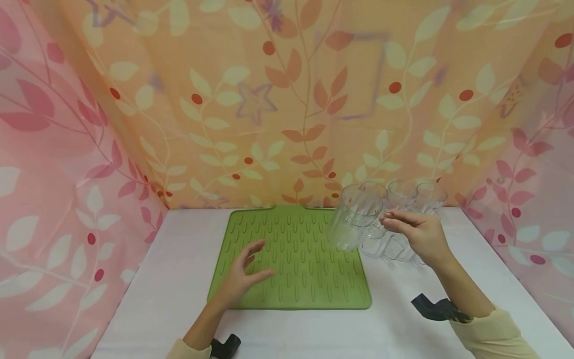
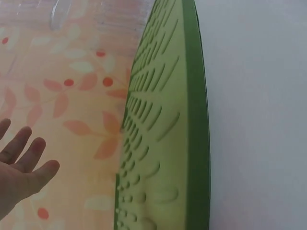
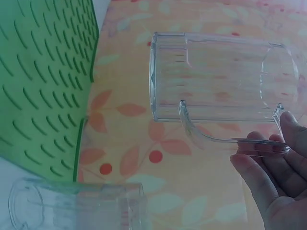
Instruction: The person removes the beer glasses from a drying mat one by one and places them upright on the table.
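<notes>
My right hand (image 1: 419, 234) pinches the handle of a clear mug (image 1: 356, 217) between thumb and fingers. In the right wrist view, the mug (image 3: 223, 76) shows a smooth see-through wall and a curved handle (image 3: 211, 136) in the fingers. The mug appears held at the right side of a green ridged mat (image 1: 291, 269); I cannot tell whether its base touches anything. My left hand (image 1: 239, 276) hovers over the mat's left part, thumb and fingers spread apart, holding nothing. In the left wrist view, the left hand's fingers (image 2: 36, 153) are loosely extended.
Several more clear glass vessels (image 1: 430, 197) stand close together on the white table (image 1: 403, 324), right of the mat and partly behind my right hand. One clear vessel (image 3: 105, 203) lies low in the right wrist view. Patterned cloth (image 1: 291, 99) encloses the back and sides.
</notes>
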Tool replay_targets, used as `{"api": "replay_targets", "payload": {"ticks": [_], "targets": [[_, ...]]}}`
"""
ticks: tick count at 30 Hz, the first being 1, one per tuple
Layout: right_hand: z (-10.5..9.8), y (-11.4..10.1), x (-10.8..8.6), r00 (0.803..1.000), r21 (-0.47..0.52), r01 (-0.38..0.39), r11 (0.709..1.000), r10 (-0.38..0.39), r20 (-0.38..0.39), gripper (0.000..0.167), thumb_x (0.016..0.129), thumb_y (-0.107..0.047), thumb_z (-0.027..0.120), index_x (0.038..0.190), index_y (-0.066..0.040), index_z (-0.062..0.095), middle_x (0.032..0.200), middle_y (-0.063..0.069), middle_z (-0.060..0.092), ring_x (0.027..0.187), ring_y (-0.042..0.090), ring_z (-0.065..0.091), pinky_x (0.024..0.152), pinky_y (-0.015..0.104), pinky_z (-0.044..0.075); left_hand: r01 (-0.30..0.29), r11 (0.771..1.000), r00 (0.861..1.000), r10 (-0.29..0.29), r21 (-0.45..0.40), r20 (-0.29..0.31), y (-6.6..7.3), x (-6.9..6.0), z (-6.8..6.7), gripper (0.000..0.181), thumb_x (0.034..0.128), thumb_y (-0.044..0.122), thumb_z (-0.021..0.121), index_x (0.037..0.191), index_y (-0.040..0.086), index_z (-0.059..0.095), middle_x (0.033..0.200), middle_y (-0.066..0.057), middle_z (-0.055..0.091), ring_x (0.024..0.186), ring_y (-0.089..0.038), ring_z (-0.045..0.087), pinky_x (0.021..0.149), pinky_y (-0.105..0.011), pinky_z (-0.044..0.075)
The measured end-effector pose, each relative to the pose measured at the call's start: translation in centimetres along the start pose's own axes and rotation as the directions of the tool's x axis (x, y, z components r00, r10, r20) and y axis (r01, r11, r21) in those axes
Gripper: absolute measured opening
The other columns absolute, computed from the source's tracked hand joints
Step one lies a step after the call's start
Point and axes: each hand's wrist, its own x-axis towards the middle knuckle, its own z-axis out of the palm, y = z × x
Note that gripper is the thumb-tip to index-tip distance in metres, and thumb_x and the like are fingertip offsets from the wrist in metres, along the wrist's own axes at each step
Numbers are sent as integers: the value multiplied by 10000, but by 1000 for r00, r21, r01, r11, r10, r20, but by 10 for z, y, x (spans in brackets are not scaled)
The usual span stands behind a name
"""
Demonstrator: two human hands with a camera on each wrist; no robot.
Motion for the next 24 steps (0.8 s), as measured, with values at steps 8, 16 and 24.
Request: {"api": "replay_targets", "payload": {"ticks": [8, 16, 24], "targets": [[-22, 1, 0, 997, 132, 29, 991, -19, -79, 282, 875, 63, 653, 1145, 144, 647, 920, -158, 755, 845, -16, 718, 745, 120, 555, 115, 993, 992, -113, 37, -56, -4, -7, -19, 748, 831, 162, 768, 1466, 85, 380, 1516, -123, 411, 1434, -346, 318, 1193, -574, 229], [-41, 4, -1, 989, 150, 47, 988, -25, -145, 264, 900, 51, 624, 1134, -24, 720, 927, -157, 754, 815, -12, 721, 743, 99, 540, 181, 979, 981, -173, 96, -85, -10, -16, -32, 787, 826, 214, 775, 1484, 99, 358, 1545, -154, 369, 1452, -372, 274, 1194, -592, 206], [-58, 6, -1, 971, 269, 84, 959, -18, -239, 294, 869, 117, 623, 1012, -91, 772, 876, -87, 771, 767, 30, 734, 741, 110, 544, 235, 961, 970, -223, 144, -95, -20, -24, -45, 826, 823, 273, 779, 1498, 116, 330, 1569, -154, 315, 1463, -394, 230, 1195, -597, 181]]}}
